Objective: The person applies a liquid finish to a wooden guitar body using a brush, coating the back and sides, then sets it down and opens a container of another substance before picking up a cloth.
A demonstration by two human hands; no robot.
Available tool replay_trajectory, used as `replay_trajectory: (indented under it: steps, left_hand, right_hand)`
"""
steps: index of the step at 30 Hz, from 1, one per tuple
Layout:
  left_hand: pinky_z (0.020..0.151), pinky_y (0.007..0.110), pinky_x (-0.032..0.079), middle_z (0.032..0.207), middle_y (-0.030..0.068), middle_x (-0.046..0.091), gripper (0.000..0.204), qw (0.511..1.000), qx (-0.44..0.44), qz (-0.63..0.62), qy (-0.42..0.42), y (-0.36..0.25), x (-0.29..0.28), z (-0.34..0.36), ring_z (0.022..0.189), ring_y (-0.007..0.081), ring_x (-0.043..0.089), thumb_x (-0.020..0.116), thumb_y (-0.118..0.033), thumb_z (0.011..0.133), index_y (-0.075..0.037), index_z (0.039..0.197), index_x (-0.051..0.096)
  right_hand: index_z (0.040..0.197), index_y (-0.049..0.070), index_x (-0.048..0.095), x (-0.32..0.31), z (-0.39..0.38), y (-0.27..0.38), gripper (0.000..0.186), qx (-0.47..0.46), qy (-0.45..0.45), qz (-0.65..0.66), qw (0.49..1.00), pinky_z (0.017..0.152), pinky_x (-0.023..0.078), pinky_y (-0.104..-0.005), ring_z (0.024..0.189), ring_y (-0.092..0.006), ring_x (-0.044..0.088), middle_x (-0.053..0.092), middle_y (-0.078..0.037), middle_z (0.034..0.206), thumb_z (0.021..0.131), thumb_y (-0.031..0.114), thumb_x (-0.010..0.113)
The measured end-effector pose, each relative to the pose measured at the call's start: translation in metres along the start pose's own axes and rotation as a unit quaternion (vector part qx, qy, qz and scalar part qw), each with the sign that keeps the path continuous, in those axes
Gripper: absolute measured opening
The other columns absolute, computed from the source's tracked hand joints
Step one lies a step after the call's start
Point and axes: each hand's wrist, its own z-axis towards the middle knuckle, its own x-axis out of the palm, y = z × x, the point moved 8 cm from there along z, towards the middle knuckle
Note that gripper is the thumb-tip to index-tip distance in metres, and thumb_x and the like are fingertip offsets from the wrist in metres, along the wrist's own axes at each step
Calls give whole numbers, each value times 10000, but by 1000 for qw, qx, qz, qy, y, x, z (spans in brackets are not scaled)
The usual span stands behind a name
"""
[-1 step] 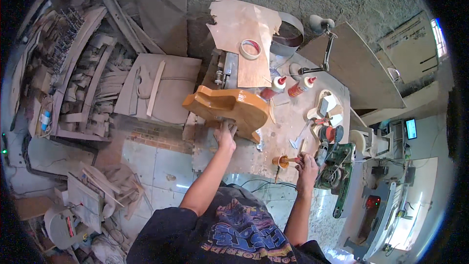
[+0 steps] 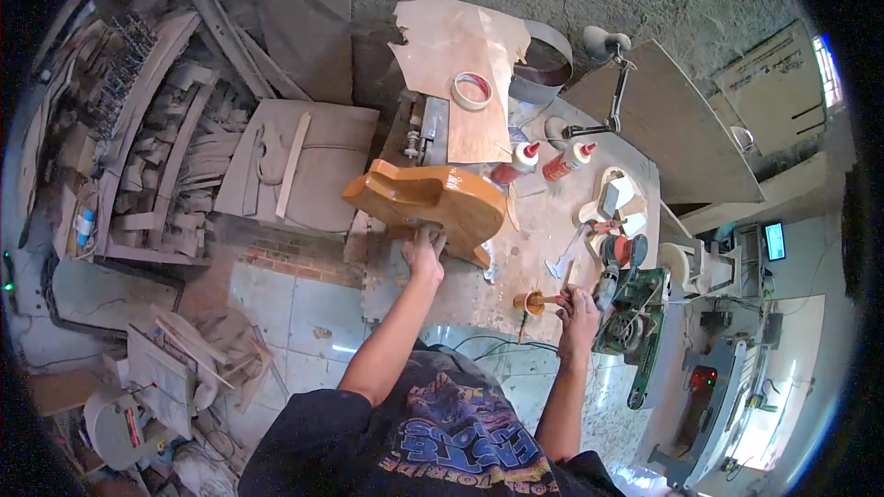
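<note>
A glossy amber-orange guitar body (image 2: 470, 198) is held tilted over the near left part of the workbench (image 2: 442, 299). My left hand (image 2: 424, 258) is closed at its near edge, fingers wrapped round a part there that they mostly hide. Farther right, my right hand (image 2: 578, 317) grips the handle of a brush (image 2: 554, 300). The brush's tip is down in a small cup (image 2: 520, 302) of orange liquid near the bench's front edge. Orange streaks mark the outside of the cup.
Two glue bottles (image 2: 568, 162) with red caps stand behind the guitar body. A tape roll (image 2: 471, 91) rests on a plywood sheet (image 2: 442, 46). Right of my right hand are a sander (image 2: 619, 258) and a green machine (image 2: 645, 313). A desk lamp (image 2: 608, 115) stands at the back.
</note>
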Motion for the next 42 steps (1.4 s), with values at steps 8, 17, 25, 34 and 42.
replay_trajectory:
  steps: [8,17,25,34,42]
  left_hand:
    - [772,351,535,969,30,620,227,1000,-26,-10,-6,-6,0,0,881,199,624,611,-113,878,-131,1079,507]
    - [782,370,521,867,10,573,185,999,-31,-7,22,-28,4,-2,791,168,581,613,-127,877,-132,1031,510]
    - [811,369,511,881,10,606,157,999,-5,35,5,-42,1,9,845,150,596,601,-129,879,-140,1009,514]
    - [830,389,522,919,44,598,200,999,-17,31,-3,-40,-1,16,863,176,595,637,-126,867,-100,1015,505]
    - [849,430,538,938,100,554,210,999,-12,32,6,-37,10,33,865,219,587,646,-136,868,-54,958,474]
  right_hand:
    - [1061,2,617,16,-2,11,278,5,-1,-2,1000,614,440,-201,757,-92,591,628,-53,900,968,238,503]
    - [1068,-18,599,9,-3,-5,290,15,-12,11,1000,606,427,-197,731,-77,560,611,-39,884,964,242,521]
    - [1055,-9,597,11,-8,-10,262,25,-13,30,999,588,425,-189,721,-71,556,610,-33,882,965,227,524]
    - [1039,5,613,12,-9,-15,255,16,-11,19,1000,597,429,-212,743,-96,590,639,-50,900,956,229,525]
    - [1061,0,599,18,-9,-15,252,39,-24,23,999,563,405,-187,702,-70,552,620,-38,878,961,219,524]
